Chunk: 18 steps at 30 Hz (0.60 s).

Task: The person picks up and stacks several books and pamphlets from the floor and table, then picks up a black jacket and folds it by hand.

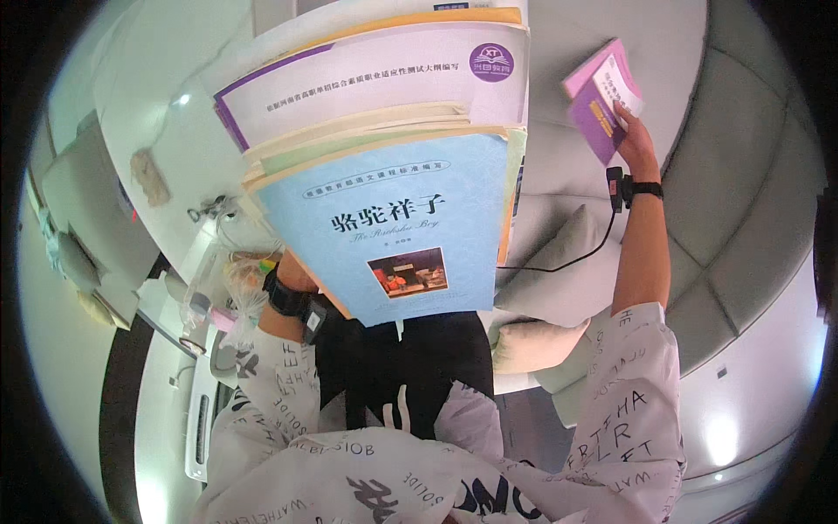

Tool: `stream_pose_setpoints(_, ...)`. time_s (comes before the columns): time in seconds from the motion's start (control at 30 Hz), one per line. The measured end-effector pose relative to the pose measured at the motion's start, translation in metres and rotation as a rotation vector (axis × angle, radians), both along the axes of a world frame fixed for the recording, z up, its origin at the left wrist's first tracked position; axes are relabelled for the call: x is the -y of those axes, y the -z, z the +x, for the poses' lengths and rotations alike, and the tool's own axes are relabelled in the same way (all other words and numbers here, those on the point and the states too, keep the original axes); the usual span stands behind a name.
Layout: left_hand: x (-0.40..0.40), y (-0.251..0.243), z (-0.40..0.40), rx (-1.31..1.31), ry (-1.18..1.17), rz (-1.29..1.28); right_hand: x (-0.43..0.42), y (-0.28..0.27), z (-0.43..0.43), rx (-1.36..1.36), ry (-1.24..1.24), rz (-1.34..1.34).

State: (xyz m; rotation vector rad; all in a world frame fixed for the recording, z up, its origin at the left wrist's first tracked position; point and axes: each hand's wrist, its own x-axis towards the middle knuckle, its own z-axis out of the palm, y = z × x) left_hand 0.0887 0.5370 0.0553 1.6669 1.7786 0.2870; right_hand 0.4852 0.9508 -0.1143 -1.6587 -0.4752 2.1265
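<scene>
A tall stack of paperback books rises before my chest, with a light blue book (386, 223) on top. Behind it in the stack is a white book with purple edging (366, 88). My left hand (299, 272) goes under the stack's lower left side and holds it; the fingers are hidden by the books. Out to the upper right, my right hand (636, 141) grips a few thin purple and pink booklets (596, 121), thumb on top. The covers bear printed writing. The booklets are apart from the stack.
A grey padded sofa (740, 164) curves along the right, with a grey cushion (556, 275) and a beige cushion (540, 344). A clear plastic bag (245, 295) lies by my left wrist. A black cable (576, 259) runs from the right wrist device (617, 190) behind the stack.
</scene>
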Motion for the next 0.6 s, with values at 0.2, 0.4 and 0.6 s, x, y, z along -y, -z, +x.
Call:
stream_pose_setpoints(0.2, -0.002, -0.004, -0.006, -0.034, -0.002, -0.027, 0.036, -0.031, -0.039, -0.078, 0.012, 0.183)
stream_pose_setpoints(0.4, -0.03, -0.011, 0.001, -0.049, 0.041, -0.015, 0.002, -0.01, -0.074, 0.08, -0.716, 0.531)
stream_pose_setpoints(0.6, -0.002, -0.018, 0.015, -0.039, 0.0, -0.049, -0.021, 0.077, -0.07, 0.513, -1.323, 0.41)
